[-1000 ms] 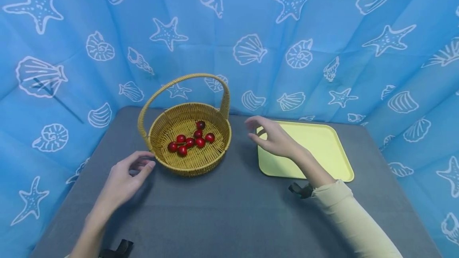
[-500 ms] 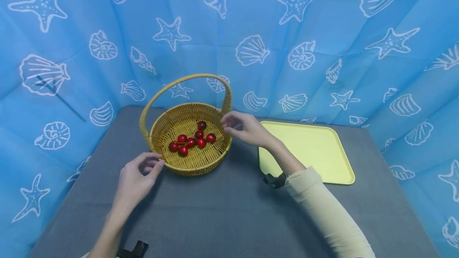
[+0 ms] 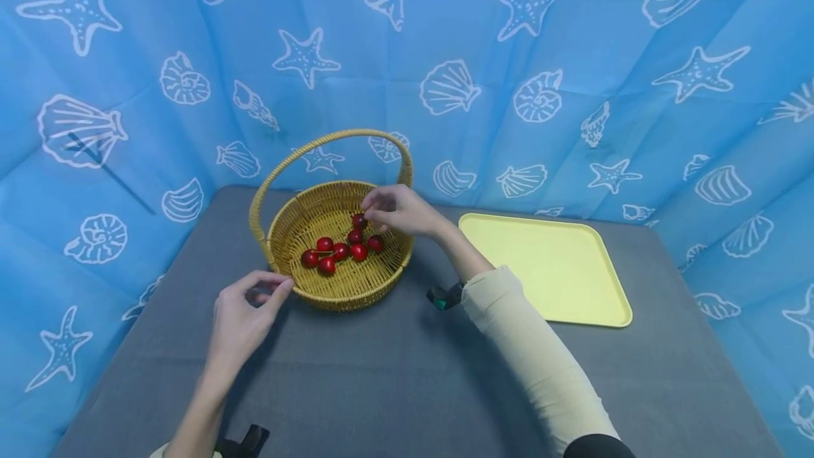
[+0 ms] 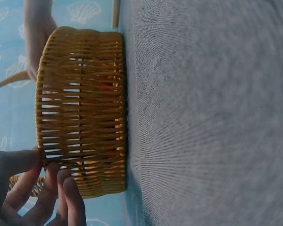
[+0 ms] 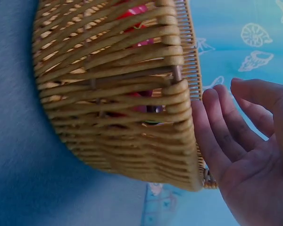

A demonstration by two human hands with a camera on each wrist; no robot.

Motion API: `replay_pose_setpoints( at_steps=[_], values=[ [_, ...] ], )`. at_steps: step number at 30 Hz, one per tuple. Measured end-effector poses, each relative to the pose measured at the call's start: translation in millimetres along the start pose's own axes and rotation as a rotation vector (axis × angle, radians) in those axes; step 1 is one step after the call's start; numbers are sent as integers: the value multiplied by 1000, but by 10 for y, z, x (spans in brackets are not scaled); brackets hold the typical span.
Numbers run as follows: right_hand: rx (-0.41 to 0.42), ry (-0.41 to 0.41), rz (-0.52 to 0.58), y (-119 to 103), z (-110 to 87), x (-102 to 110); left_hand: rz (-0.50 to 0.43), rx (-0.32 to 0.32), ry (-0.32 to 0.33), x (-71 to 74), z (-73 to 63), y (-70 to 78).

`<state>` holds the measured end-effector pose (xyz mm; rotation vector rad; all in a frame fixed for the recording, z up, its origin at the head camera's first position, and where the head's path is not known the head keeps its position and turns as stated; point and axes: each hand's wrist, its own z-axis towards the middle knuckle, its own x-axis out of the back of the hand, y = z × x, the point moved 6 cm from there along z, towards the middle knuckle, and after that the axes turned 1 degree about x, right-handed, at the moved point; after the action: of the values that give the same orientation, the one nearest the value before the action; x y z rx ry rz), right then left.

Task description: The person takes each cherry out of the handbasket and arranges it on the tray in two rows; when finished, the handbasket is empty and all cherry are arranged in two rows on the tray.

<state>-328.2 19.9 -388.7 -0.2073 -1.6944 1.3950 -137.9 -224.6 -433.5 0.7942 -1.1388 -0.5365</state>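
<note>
A round woven basket [image 3: 343, 297] with a tall arched handle stands on the grey table. Inside lie several dark red cherries [image 3: 359, 252], some with stems. My left hand [image 3: 244, 309] pinches the basket's near left rim between thumb and fingers; the left wrist view shows its fingertips [image 4: 52, 168] at the rim and weave. Over the right rim reaches my right hand [image 3: 400, 210], its fingertips close above the rearmost cherry [image 3: 360, 221]. In the right wrist view its fingers [image 5: 221, 120] are relaxed and apart, with nothing between them.
A pale yellow rectangular tray [image 3: 553, 271] lies to the right of the basket on the grey cloth-covered table [image 3: 394, 380]. Behind and at both sides hangs a blue curtain [image 3: 407, 55] with white shells and starfish.
My right hand has moved left from beside the tray to over the basket's interior. My left hand has come slightly right and taken hold of the basket's rim. The cherries stay put.
</note>
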Motion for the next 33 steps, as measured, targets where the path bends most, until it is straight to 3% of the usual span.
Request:
replay_pose_setpoints(
  at_steps=[9,21,28,33],
  values=[
    [-132,-44,53,70,239,-123,-23,0,5,-22,5,-17],
    [-287,0,243,147,410,-135,-25,-4,23,-32,7,-21],
    [-277,52,141,156,439,-124,-32,-6,13,-27,24,-22],
    [-300,11,109,212,444,-151,-31,-5,14,-25,22,-35]
  ],
)
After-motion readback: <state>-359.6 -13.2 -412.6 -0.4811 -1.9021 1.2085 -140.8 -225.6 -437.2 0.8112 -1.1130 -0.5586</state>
